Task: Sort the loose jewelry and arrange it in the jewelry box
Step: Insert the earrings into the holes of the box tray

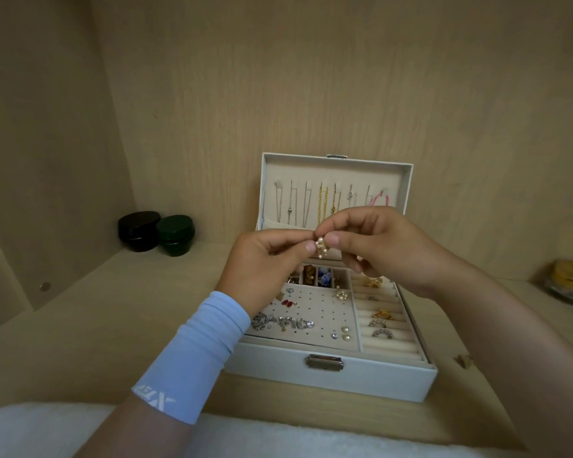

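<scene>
A white jewelry box (371,378) stands open on a wooden shelf, its lid upright with several necklaces (323,203) hanging inside. Above the box, my left hand (265,262) and my right hand (384,246) meet and both pinch a small pearl earring (321,247) between thumb and fingers. Below them the perforated earring panel (315,312) holds several studs, silver pieces and pearls. The ring rolls (382,322) on the right carry several gold and silver rings. Small compartments at the back hold coloured stones, partly hidden by my hands.
A black round tin (139,230) and a green one (175,234) sit at the back left of the shelf. A glass dish with gold items (571,285) stands at the far right. A small brown piece (463,360) lies right of the box. White fluffy fabric (47,428) lies nearest me.
</scene>
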Available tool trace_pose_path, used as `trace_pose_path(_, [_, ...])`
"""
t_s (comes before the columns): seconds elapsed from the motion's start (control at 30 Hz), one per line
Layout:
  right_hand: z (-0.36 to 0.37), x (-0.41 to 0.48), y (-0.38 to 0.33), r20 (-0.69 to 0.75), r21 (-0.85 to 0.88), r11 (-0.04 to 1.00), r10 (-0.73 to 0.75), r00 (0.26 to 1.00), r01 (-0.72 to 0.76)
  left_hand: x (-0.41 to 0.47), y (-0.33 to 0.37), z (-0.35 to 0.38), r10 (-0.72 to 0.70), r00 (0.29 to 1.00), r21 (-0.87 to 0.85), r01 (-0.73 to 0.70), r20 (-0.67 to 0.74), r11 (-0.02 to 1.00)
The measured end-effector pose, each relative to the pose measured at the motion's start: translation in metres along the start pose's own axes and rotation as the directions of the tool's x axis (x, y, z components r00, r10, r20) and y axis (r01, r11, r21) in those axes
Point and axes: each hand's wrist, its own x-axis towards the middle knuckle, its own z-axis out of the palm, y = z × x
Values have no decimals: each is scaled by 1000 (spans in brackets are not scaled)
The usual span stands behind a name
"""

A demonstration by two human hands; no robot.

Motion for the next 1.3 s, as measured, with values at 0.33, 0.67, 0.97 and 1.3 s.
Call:
trace_pose_path(0.33, [1, -1, -2, -103, -40, 995, 89, 991, -94, 2, -6, 7, 26, 999, 157, -31, 35, 987])
trace_pose_path(0.67, [-1, 4, 13, -23, -497, 859, 131, 991, -125, 1, -11, -4, -15, 988, 553, -75, 157, 830])
trace_pose_path(0.97, [3, 9, 30, 79, -647, 763, 88, 993, -16, 2, -10, -10, -15, 982, 630, -111, 191, 769])
trace_pose_path(1.3, [5, 7, 28, 113, -686, 727, 77, 991, 22, 1, -9, -9, -43, 977, 634, -102, 208, 767])
